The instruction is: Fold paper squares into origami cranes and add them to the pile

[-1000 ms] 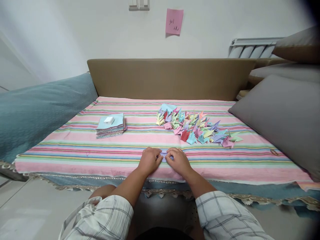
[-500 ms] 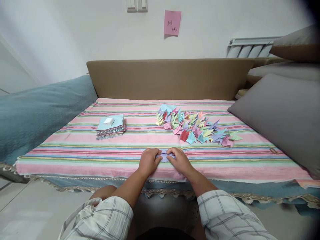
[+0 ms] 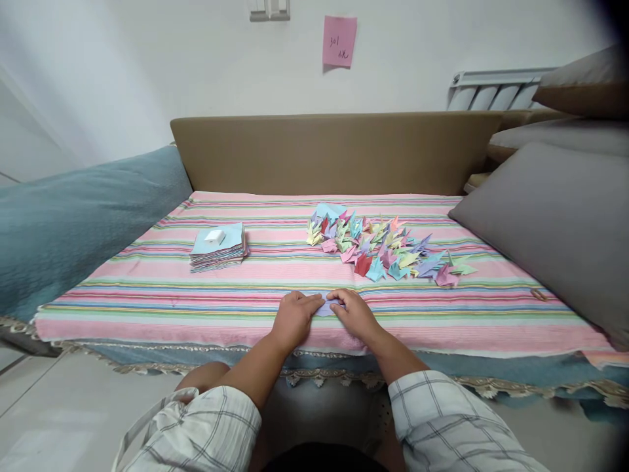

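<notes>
Lilac paper (image 3: 324,309) lies low on the striped cloth (image 3: 275,265), between the hands. Left hand (image 3: 293,318): fingers reaching inward, tips against the paper's left part. Right hand (image 3: 358,318): thumb and forefinger curled at its right side; cannot tell if they pinch it. Likely almost weightless, thin, easily creased or torn. Best hold: 1 edge pinned flat, opposite edge taken lightly by fingertips.

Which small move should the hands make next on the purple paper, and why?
Perhaps slide the right hand outward along the far edge of the purple paper while the left hand steadies it: both hands' fingers are close together near that edge, and the striped cloth lies under the paper.
</notes>
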The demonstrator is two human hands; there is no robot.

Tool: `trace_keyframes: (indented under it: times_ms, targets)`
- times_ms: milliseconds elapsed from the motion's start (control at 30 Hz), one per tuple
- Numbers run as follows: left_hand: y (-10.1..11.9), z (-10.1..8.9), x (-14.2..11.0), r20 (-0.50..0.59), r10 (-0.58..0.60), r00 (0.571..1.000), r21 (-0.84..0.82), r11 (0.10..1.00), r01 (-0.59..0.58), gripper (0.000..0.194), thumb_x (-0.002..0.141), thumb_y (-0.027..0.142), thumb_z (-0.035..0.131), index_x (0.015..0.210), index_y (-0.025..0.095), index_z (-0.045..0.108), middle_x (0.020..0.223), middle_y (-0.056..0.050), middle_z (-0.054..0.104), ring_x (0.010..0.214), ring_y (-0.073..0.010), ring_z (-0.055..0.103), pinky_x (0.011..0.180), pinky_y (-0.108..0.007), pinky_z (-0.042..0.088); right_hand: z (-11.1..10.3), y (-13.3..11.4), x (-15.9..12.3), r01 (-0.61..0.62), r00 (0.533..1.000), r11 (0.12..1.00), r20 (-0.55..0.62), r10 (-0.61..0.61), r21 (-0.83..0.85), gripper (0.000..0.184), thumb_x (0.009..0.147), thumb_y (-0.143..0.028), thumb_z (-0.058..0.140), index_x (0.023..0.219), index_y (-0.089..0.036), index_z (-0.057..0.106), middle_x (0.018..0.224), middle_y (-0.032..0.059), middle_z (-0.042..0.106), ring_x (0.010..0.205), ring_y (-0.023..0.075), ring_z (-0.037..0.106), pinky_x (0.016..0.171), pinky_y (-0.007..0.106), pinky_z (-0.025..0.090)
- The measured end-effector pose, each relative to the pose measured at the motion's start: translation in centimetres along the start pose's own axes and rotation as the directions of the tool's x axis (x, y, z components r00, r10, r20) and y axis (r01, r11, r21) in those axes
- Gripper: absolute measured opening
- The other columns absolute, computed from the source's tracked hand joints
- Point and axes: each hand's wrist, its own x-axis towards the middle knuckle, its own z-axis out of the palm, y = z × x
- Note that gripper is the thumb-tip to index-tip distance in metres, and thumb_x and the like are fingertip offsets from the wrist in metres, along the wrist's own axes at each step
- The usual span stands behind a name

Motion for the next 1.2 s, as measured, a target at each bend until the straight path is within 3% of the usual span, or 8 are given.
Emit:
trace_keyframes:
  times_ms: [267,367,500,600,767,867,967,1200]
  targets:
    - [-0.6,-0.6,-0.4,0.077,0.090,0.993,0.074,0.993,-0.095,0.031,0.087,0.020,0.048,0.113,0.030,0.062,0.124,-0.001,0.059,0.090,-0.0198,0.055,0.082,-0.038,0.041,-0.7,0.3,-0.2,0.023,1.000,0.999,-0.016,-0.022,0.029,0.028,0.077,-0.009,0.045,0.092,-0.021,0.064,0.095,0.0037,0.067,0.090,0.0184,0.057,0.085,0.036,0.045]
    - [-0.6,-0.5,-0.5,0.069,0.076,0.995,0.072,0.994,-0.081,0.033,0.087,0.018,0.047,0.115,0.031,0.060,0.125,-0.001,0.058,0.091,-0.0196,0.054,0.083,-0.038,0.041,-1.2,0.2,-1.1,0.172,0.983,0.982,-0.045,-0.176,-0.080,0.036,0.078,-0.005,0.040,0.098,-0.021,0.065,0.107,0.0058,0.065,0.103,0.0198,0.054,0.092,0.039,0.041]
    - [-0.5,-0.6,-0.5,0.094,0.065,0.994,0.083,0.994,-0.072,0.036,0.087,0.020,0.047,0.118,0.034,0.058,0.127,0.002,0.057,0.095,-0.0208,0.051,0.084,-0.039,0.040,-1.5,-0.2,-2.7,0.315,0.949,0.903,0.102,-0.298,-0.293,0.033,0.082,-0.019,0.051,0.113,-0.023,0.062,0.126,0.0058,0.056,0.113,0.0254,0.047,0.097,0.046,0.037]
    - [-0.4,-0.9,-0.7,0.114,0.045,0.992,0.115,0.992,-0.058,0.037,0.087,0.022,0.046,0.119,0.036,0.056,0.128,0.002,0.055,0.103,-0.0240,0.049,0.085,-0.042,0.039,-1.7,-0.4,-3.3,0.316,0.949,0.857,0.119,-0.294,-0.407,0.031,0.084,-0.027,0.053,0.114,-0.024,0.062,0.127,0.0062,0.055,0.117,0.0270,0.045,0.097,0.046,0.037]
    - [-0.3,-1.3,-0.9,0.120,0.058,0.991,0.151,0.986,-0.076,0.037,0.087,0.022,0.045,0.120,0.037,0.055,0.128,0.003,0.056,0.120,-0.0270,0.041,0.094,-0.046,0.033,-1.5,-0.8,-3.2,0.297,0.947,0.816,0.042,-0.320,-0.496,0.028,0.090,-0.031,0.044,0.104,-0.020,0.066,0.131,0.0072,0.052,0.123,0.0238,0.040,0.103,0.042,0.031]
    - [-0.5,-1.5,-0.9,0.128,0.067,0.989,0.145,0.986,-0.086,0.036,0.088,0.024,0.044,0.120,0.037,0.055,0.129,0.004,0.055,0.123,-0.0279,0.039,0.098,-0.049,0.029,-0.7,-0.7,-3.1,0.387,0.921,0.782,0.167,-0.352,-0.488,0.045,0.089,-0.039,0.046,0.128,-0.017,0.050,0.137,0.0087,0.045,0.130,0.0247,0.034,0.108,0.046,0.023]
    - [-0.8,-1.6,-0.9,0.162,0.095,0.982,0.124,0.986,-0.115,0.041,0.086,0.021,0.044,0.123,0.037,0.052,0.130,0.004,0.053,0.125,-0.0291,0.038,0.099,-0.052,0.028,-0.1,-0.3,-3.3,0.394,0.917,0.781,0.261,-0.300,-0.485,0.057,0.088,-0.045,0.045,0.137,-0.016,0.037,0.141,0.0086,0.040,0.132,0.0245,0.031,0.108,0.048,0.022]
    - [-1.3,-2.7,-1.6,0.137,0.062,0.989,0.109,0.991,-0.077,0.043,0.077,0.016,0.051,0.115,0.033,0.061,0.128,0.001,0.055,0.121,-0.0310,0.042,0.098,-0.052,0.033,-0.2,0.2,-3.2,0.367,0.921,0.798,0.310,-0.238,-0.478,0.054,0.090,-0.044,0.042,0.137,-0.018,0.036,0.143,0.0084,0.035,0.134,0.0235,0.028,0.108,0.047,0.021]
